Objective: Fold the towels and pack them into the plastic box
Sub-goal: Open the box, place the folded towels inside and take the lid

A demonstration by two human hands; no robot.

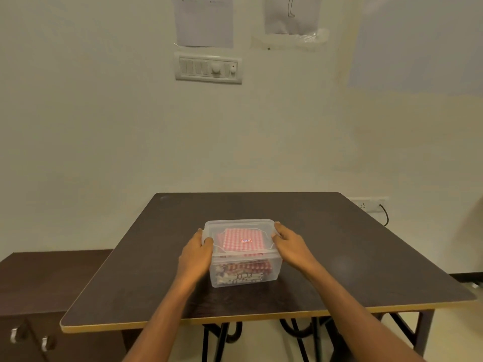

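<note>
dark table (339, 257) | low cabinet (39, 283) | wall switch panel (208, 67) | taped papers (204, 20)

There is a single view, from a wide-angle camera worn on the person's head. It looks forward and somewhat down, across the dark counter (339, 257) toward a pale wall (104, 126) that fills the upper half of the picture. The counter's near edge lies low in the frame and its far edge about midway up. Both forearms reach in from the bottom edge, so the left hand (197, 253) and right hand (291, 245) sit close below the lens, near the centre. Straight lines bow slightly toward the borders. No second view shares the scene.
</note>
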